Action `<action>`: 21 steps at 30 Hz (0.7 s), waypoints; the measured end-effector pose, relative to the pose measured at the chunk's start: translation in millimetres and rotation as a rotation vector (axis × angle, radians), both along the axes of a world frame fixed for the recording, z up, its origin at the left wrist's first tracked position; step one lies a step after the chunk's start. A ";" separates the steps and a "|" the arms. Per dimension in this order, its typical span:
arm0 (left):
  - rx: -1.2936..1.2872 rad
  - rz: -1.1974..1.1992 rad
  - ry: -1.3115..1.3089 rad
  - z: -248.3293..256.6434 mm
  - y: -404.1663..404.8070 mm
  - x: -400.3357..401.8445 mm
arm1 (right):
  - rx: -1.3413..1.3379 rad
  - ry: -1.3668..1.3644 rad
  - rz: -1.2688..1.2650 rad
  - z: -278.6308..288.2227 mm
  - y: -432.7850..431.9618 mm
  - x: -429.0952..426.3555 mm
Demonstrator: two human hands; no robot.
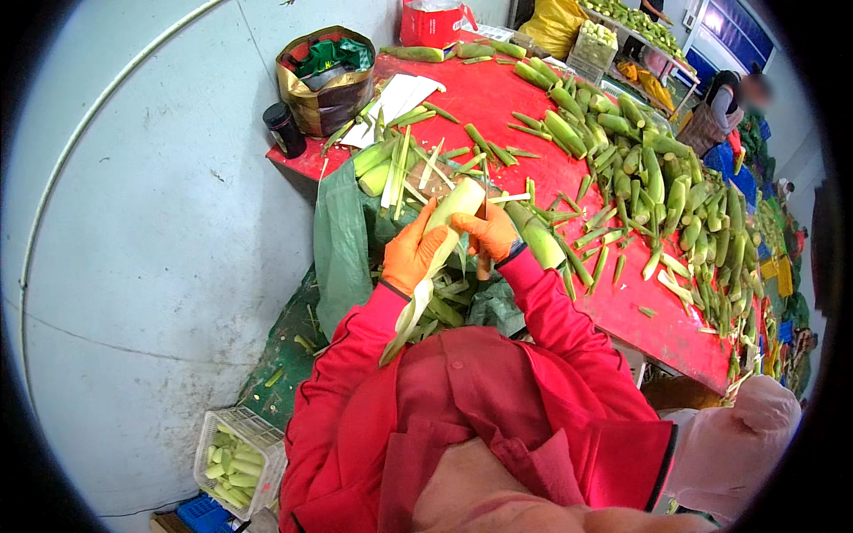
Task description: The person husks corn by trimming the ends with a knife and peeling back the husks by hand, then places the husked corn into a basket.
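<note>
My left hand (410, 258), in an orange glove, grips a thick pale green shoot (460, 203) with its cut end tilted up and away from me. A loose strip of sheath (414, 313) hangs from its lower end across my left sleeve. My right hand (498, 232), gloved alike, is closed around a knife with a wooden handle (484, 265); its narrow blade points away from me, right beside the shoot. The right thumb touches the shoot's side. Under both hands, green plastic sheeting (343, 233) holds peeled strips and scraps (445, 310).
Unpeeled shoots (656, 176) are heaped along the right of the red table (496, 100). A gold bag (323, 100) and black cup (285, 130) stand by the wall. A white crate (240, 460) of peeled shoots sits on the floor. Another person (716, 116) works at upper right.
</note>
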State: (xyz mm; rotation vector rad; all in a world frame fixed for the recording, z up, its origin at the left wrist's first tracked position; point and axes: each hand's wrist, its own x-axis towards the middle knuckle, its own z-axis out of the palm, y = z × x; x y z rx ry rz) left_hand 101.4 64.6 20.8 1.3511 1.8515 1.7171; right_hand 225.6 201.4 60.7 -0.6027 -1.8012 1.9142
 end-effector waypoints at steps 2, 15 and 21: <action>-0.016 0.016 -0.028 0.4 -0.8 6.4 | -0.286 0.106 0.109 -13.5 -0.8 -4.1; 0.051 0.325 0.039 3.8 -13.9 -0.2 | -0.299 0.322 0.092 -6.4 -19.0 1.6; 0.159 0.205 0.252 40.7 -30.6 1.8 | -0.187 0.229 0.058 4.8 -26.2 -0.7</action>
